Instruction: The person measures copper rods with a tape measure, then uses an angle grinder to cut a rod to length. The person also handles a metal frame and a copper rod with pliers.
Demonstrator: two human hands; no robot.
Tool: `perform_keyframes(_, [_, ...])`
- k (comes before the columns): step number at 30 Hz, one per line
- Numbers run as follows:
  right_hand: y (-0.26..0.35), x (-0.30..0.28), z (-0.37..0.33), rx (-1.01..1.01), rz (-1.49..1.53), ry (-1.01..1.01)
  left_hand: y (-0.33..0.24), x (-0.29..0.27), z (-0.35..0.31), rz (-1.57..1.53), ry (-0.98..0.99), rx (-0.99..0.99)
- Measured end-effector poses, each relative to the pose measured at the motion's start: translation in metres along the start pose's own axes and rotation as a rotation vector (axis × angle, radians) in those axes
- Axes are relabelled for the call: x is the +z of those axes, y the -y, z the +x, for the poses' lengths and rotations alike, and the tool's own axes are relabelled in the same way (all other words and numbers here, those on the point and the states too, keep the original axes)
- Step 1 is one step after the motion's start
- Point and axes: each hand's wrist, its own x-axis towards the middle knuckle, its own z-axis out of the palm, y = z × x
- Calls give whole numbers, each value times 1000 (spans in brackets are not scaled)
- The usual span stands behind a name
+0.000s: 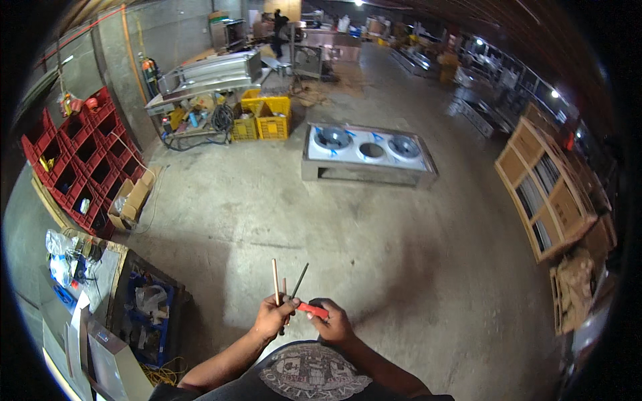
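Note:
In front of my chest, my left hand is closed round a few thin rods that fan upward. The longest is a pale copper-coloured rod; a dark green rod leans right, and a shorter reddish rod stands between them. My right hand grips a red object shaped like a short handle, its left end against my left fingertips. A dark part shows above my right fingers; what kind of tool it is cannot be made out.
A metal stove unit with round openings stands ahead on the concrete floor. Red crates stack at left, above a cluttered workbench. Yellow crates sit further back. A wooden crate frame stands at right. Somebody in dark clothes is far off.

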Motion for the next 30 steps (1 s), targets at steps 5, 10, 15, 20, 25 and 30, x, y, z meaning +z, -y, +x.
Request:
perform_keyframes(5, [-36, -34, 146, 405, 423, 470, -64, -1, 94, 43, -53, 51])
perform_keyframes(10, [-63, -46, 277, 372, 593, 617, -92, -8, 196, -92, -57, 106])
perform_keyframes(15, [-114, -24, 398, 517, 612, 618, -120, -43, 314, -35, -117, 102])
perform_keyframes(20, [-136, -25, 530, 327, 351, 396, -199, -76, 468, 147, 27, 295])
perform_keyframes(25, [-143, -47, 679, 222, 116, 330, -303, -88, 608, 464, 107, 610])
perform_keyframes(30, [-177, -46, 792, 282, 187, 474, -356, -113, 730, 341, 130, 511])
